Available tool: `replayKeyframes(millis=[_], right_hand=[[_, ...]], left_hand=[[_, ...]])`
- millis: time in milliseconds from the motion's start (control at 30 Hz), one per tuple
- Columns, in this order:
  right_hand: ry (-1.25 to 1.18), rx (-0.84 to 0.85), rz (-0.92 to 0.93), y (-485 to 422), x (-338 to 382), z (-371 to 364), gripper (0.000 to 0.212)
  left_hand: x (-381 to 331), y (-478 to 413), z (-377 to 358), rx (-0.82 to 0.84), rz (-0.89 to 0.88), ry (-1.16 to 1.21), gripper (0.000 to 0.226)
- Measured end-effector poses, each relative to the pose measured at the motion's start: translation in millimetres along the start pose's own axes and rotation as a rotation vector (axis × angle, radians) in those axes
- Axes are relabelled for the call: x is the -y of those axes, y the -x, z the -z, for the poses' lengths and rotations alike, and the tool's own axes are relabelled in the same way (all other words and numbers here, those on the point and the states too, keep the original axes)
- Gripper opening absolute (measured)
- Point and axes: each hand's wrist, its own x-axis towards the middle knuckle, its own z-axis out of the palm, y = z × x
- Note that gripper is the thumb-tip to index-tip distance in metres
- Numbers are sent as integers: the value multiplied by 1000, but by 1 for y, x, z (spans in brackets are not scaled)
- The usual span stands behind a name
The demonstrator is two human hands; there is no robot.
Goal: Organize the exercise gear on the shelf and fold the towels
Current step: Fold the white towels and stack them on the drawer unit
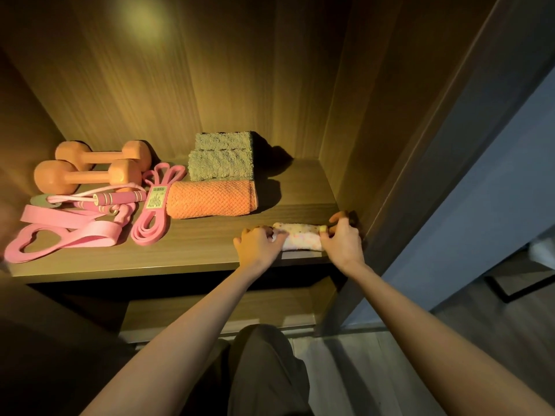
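Wood shelf (195, 253), warm light. Speckled towel (301, 240) sits rolled at the front right edge. Left hand (259, 241) grips its left end and right hand (342, 235) pinches its right end. Orange towel (210, 199) lies folded just behind, with the grey towel (222, 160) behind that. Dumbbells (87, 175), jump rope (120, 199) and pink bands (150, 217) lie on the left side.

Wood-grain closet: the back panel (180, 85) and right side panel (360, 115) were lit warm yellow, with a soft glare spot (141, 13) high on the back. A shelf (195, 253) spanned it, and a lower shelf (240, 307) sat in shadow beneath. Right of the closet stood a blue-grey wall (480, 205) over a grey plank floor (375, 370), with a dark frame (516, 283) on the floor by the wall.
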Motion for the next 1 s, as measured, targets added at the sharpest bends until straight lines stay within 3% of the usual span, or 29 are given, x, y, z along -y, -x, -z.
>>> replayKeyframes(millis=[367,500,567,633,700,767,833,1000], right_hand=[[-55,109,136,18,68,-61,13],[57,193,376,30,91,-75,34],[194,214,519,35,94,-76,43],[275,265,653,39,92,-79,48],[315,321,711,41,86,-82,53],[359,359,705,39,81,-84,66],[405,400,694,35,80,-85,74],[446,455,705,17,84,-93,69]], left_hand=[[73,14,70,-250,59,41,32],[100,6,91,-262,126,85,29],[107,6,92,-323,100,-50,41],[108,11,87,-387,-53,-233,39],[109,20,78,-362,-292,-358,34],[114,27,70,-279,-443,-432,44],[123,26,67,-218,-450,-431,56],[126,9,73,-112,-371,-396,58]])
